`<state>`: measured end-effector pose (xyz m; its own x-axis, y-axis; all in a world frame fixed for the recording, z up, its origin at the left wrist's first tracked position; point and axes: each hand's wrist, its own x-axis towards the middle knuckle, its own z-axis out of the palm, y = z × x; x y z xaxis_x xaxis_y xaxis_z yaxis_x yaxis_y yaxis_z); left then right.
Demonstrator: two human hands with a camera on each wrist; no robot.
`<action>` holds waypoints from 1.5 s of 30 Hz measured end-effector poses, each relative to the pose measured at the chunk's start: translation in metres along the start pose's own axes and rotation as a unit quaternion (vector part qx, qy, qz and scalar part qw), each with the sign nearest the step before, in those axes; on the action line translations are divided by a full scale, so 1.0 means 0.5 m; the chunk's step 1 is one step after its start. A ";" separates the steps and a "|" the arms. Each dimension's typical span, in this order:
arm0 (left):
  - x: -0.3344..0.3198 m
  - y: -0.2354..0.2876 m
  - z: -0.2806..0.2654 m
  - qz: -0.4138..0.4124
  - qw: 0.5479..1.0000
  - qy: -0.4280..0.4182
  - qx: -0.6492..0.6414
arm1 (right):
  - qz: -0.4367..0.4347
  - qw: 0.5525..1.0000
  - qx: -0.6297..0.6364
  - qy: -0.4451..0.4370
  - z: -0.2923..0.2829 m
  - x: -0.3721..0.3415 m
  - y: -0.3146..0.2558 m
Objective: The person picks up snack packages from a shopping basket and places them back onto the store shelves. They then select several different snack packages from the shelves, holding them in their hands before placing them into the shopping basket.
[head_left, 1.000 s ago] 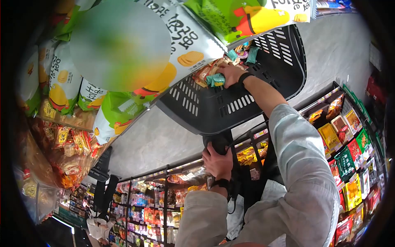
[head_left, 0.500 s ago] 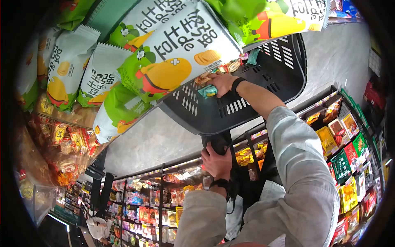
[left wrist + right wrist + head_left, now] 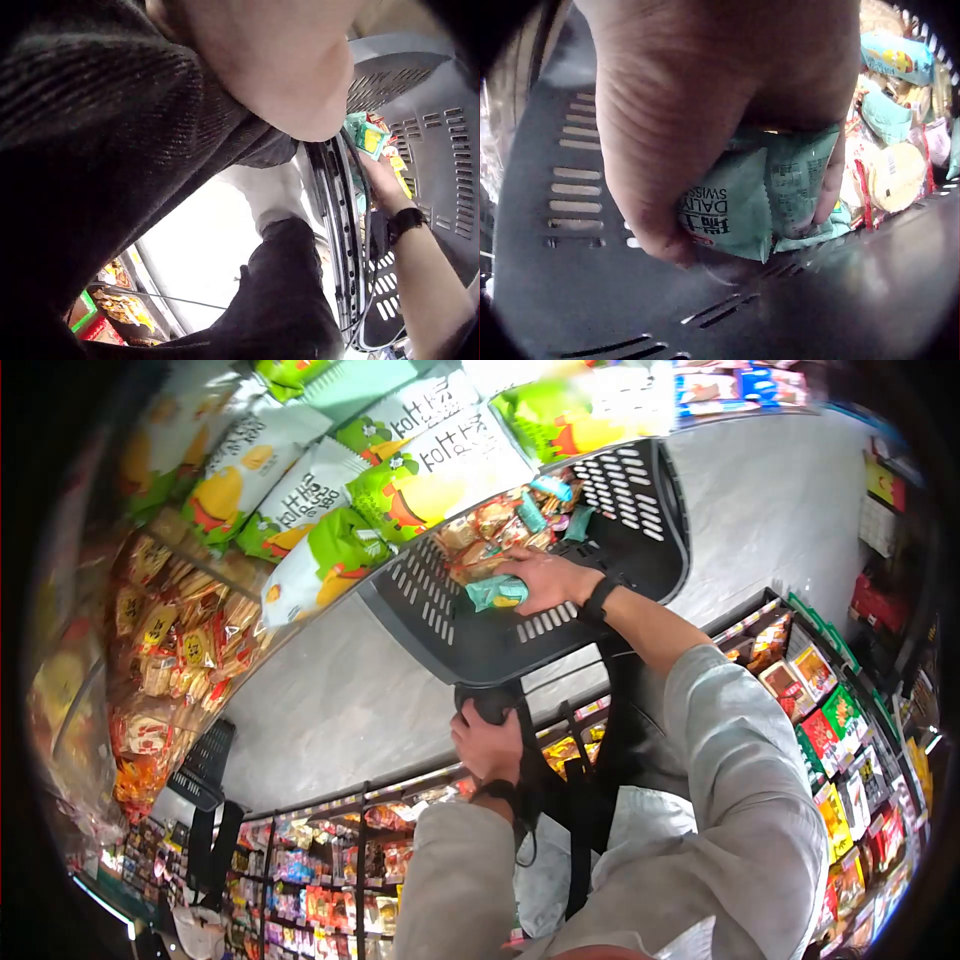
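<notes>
R hand point(image 3: 548, 582) grip: clasping teal pkts point(image 3: 739, 202) | L hand point(image 3: 488, 745): round blk handle point(image 3: 492, 702) | bskt wall point(image 3: 490, 662) btwn | snacks point(image 3: 493, 523) adj

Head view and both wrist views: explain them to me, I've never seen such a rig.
There is no machine: a person works with bare hands. One camera sits on the head, looking forward and down; one sits on each wrist, so nearby skin looks huge.

The right hand is inside the dark basket, pinching teal packets. Other wrapped snacks lie in there too. The left hand curls round a black part at the basket's near side. Larger green and white bags lie beyond the basket.
</notes>
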<state>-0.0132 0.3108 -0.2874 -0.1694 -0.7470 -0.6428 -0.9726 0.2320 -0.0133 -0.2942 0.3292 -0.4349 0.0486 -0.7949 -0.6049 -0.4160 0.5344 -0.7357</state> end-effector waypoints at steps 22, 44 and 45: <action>-0.289 -0.174 -0.751 0.266 0.689 -0.532 -0.413 | -0.163 0.915 -0.100 0.355 0.068 -0.852 -0.934; -0.495 -0.601 -0.793 0.320 0.649 -0.156 -0.673 | -0.195 0.909 0.134 0.343 0.453 -0.875 -1.169; -0.492 -0.628 -0.800 0.337 0.641 -0.147 -0.673 | -0.206 0.912 0.138 0.327 0.456 -0.857 -1.187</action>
<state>0.2702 0.1727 0.1816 -0.7791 -0.5635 -0.2746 0.0164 -0.4561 0.8898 0.1390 0.4184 0.1913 -0.4399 -0.8979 -0.0152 -0.2362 0.1320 -0.9627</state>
